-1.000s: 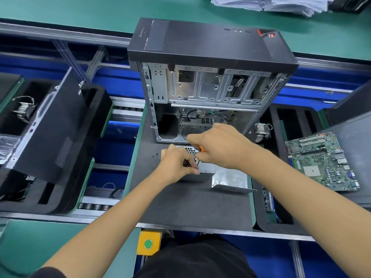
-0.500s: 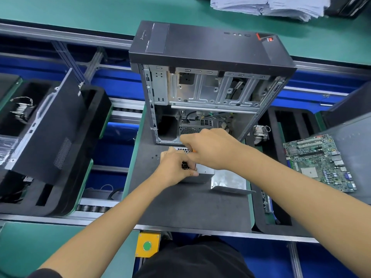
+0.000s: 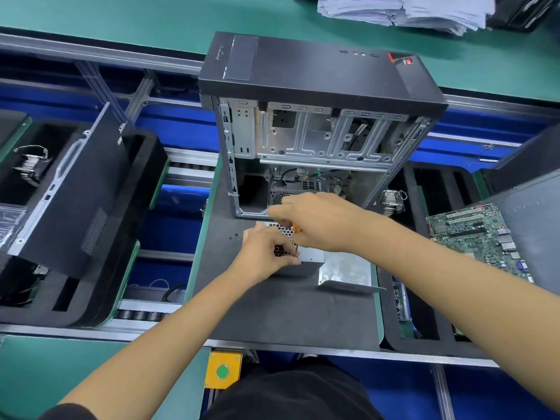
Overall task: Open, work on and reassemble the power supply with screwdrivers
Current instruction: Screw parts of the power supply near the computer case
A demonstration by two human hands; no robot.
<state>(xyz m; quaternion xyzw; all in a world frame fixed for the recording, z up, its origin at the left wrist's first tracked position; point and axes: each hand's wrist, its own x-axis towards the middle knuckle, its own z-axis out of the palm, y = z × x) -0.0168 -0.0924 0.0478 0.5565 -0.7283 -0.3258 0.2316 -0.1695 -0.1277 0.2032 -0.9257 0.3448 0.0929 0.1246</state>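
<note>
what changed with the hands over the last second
Very little. The right hand still holds the orange-handled screwdriver at the power supply, shifting only slightly. The left hand keeps gripping the supply's grille side. The case and metal plate stayed put.

- An open black computer case (image 3: 321, 71) stands at centre on a dark grey mat (image 3: 288, 313), its bare metal drive bays facing near.
- A black side panel (image 3: 75, 189) leans tilted in a black foam tray (image 3: 100, 298) on the left.
- A green motherboard (image 3: 475, 234) lies on the right; just left of it sits what may be a metal heatsink (image 3: 392, 201).
- A stack of white papers (image 3: 403, 9) rests on the far green table (image 3: 121, 16).
- A yellow box with a green button (image 3: 223, 371) sits at the near edge.
- A few small dark specks, perhaps screws (image 3: 235, 237), lie on the mat.
</note>
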